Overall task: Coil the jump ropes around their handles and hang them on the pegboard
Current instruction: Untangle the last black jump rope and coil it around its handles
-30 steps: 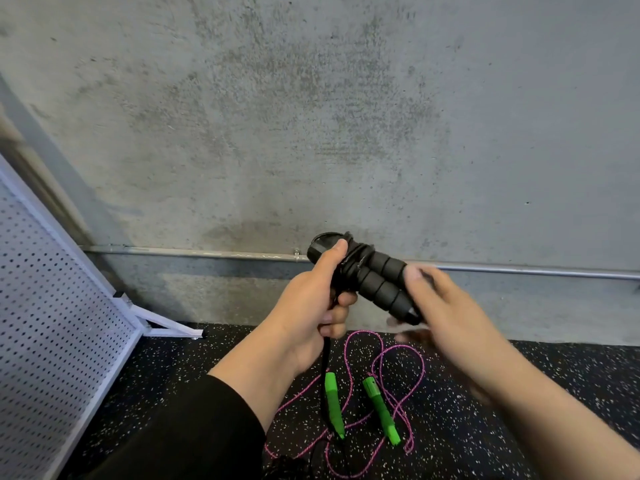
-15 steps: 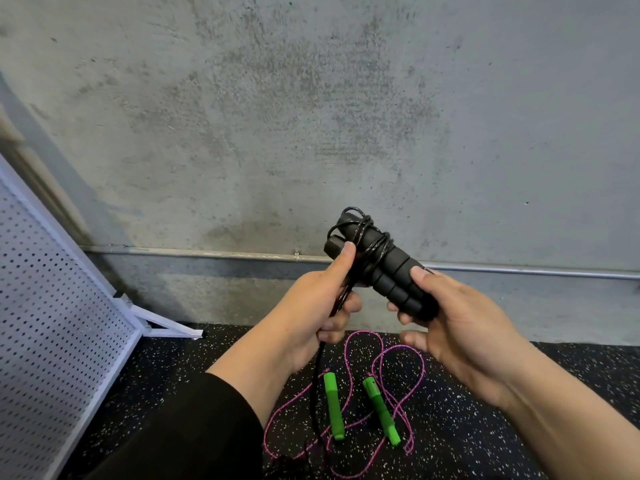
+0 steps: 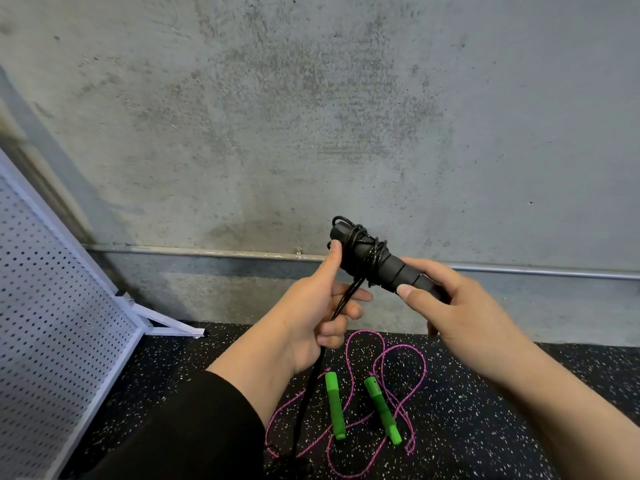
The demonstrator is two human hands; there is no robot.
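Right hand [image 3: 460, 306] grips the lower end of the black handles [image 3: 384, 263], fingers and thumb curled round them; the handles are held tilted in the air, upper end toward the concrete wall [image 3: 311, 116]. Black rope [image 3: 367, 252] is coiled in several turns around the upper part of the handles. Left hand [image 3: 311, 313] sits just left of the handles — fingers curled round the loose run of black rope, index finger stretched up, its tip touching the upper end of the handles. From the left hand the rope drops straight toward the floor [image 3: 485, 410].

Below the handles, on the speckled black floor: two green handles [image 3: 356, 405] lying side by side, apart, with pink rope [image 3: 398, 358] looped loosely around them — uncoiled.

White pegboard [image 3: 52, 323] stands well left of the handles, leaning near the wall.
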